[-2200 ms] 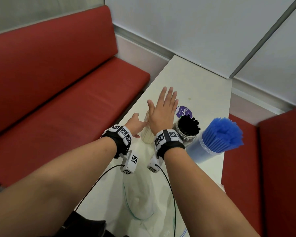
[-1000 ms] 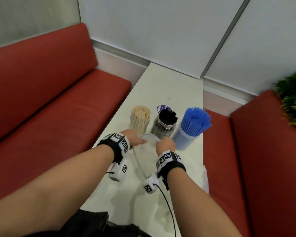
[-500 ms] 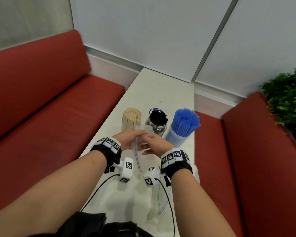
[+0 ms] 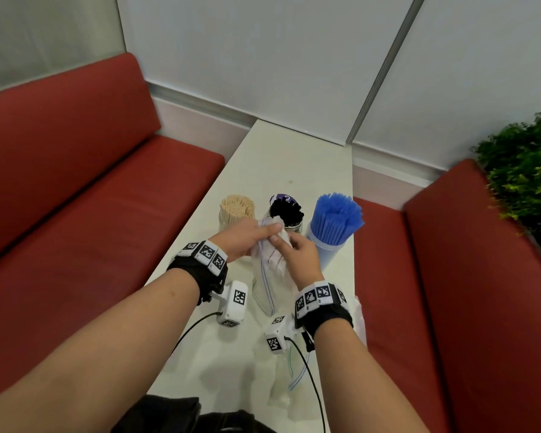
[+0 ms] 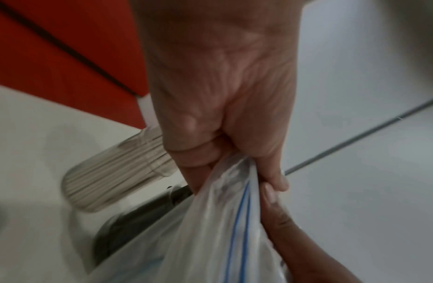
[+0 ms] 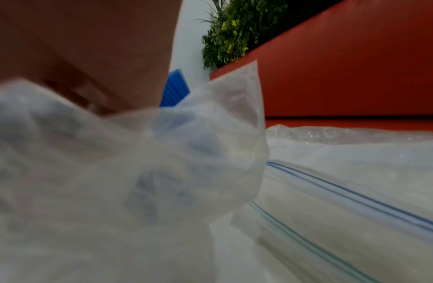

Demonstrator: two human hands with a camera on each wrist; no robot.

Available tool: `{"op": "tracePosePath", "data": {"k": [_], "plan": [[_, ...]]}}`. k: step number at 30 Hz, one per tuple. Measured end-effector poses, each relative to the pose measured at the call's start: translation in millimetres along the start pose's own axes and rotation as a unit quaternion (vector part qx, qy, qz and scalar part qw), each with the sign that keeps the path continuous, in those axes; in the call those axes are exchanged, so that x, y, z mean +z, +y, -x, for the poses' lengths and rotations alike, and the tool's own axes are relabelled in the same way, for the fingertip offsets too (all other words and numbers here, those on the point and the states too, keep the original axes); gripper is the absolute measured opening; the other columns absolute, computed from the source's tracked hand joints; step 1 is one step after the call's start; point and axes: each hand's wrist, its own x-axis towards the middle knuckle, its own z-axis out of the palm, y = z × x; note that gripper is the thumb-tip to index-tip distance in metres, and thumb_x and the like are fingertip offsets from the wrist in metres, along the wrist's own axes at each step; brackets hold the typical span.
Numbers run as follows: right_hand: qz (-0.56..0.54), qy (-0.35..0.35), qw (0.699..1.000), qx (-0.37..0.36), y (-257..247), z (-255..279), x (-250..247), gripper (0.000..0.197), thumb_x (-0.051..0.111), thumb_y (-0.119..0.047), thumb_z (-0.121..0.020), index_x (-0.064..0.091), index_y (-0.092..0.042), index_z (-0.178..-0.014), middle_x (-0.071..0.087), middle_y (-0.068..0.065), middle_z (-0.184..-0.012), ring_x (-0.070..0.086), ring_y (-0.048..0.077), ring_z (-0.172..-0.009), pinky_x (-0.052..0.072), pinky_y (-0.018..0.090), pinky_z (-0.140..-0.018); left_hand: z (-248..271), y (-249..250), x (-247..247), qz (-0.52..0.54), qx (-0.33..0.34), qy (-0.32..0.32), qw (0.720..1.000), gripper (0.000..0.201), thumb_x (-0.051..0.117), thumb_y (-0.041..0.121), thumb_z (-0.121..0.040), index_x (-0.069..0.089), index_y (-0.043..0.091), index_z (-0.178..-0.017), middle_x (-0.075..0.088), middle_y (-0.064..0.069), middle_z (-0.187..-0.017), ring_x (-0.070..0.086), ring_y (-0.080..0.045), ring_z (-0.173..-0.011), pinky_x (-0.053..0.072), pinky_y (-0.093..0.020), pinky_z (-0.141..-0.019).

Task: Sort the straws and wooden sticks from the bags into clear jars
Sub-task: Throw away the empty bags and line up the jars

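- Clear zip bag [image 4: 270, 260], crumpled, blue seal lines, lifted just above white table [image 4: 275, 157].
- Pinched at top between left hand [image 4: 242, 237] thumb and curled fingers [image 5: 198, 153]; also gripped by right hand [image 4: 297, 254] lower down.
- Three jars behind: wooden sticks [image 4: 236, 207], black straws [image 4: 286, 210], blue straws [image 4: 338, 217].
- Two more bags [image 4: 288, 376] flat near wrists.

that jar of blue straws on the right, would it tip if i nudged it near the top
Probably: the blue straws stand far above the jar, so it looks top-heavy. Likely light too, being plastic straws. They fan out loosely, so some might spill.
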Motion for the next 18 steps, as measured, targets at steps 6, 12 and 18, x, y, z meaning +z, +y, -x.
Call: {"op": "tracePosePath", "data": {"k": [6,12,18], "plan": [[-0.047,0.106,0.993,0.035,-3.0,2.9,-26.5,0.035,0.068,-0.034,-0.094,0.05,-0.017,-0.069,0.044,-0.009,-0.06,0.041,0.006,-0.056,0.038,0.02,-0.057,-9.4,14.3,-3.2,-0.036,0.025,0.087,0.995,0.042,0.071,0.048,-0.084,0.072,0.015,-0.059,0.069,-0.008,-0.064,0.066,-0.022,-0.059,0.053,-0.028,-0.053],[-0.059,0.193,0.979,0.021,-2.1,4.3,-39.4,0.027,0.063,-0.032,-0.098,0.066,-0.011,-0.081,0.061,0.0,-0.075,0.056,0.015,-0.074,0.051,0.036,-0.076,-19.8,30.7,-0.5,0.026,-0.008,0.227,0.973,0.041,0.056,0.032,-0.098,0.067,-0.008,-0.096,0.073,-0.018,-0.08,0.071,-0.031,-0.073,0.061,-0.044,-0.068],[-0.067,0.285,0.956,0.028,-4.3,3.9,-39.2,0.018,0.06,-0.032,-0.099,0.06,-0.016,-0.089,0.067,0.001,-0.086,0.061,0.012,-0.076,0.052,0.033,-0.073,-13.0,37.5,5.9,0.307,0.007,0.048,0.951,0.062,0.05,0.057,-0.095,0.043,0.018,-0.142,0.059,-0.007,-0.135,0.063,-0.028,-0.114,0.056,-0.045,-0.086]]}}
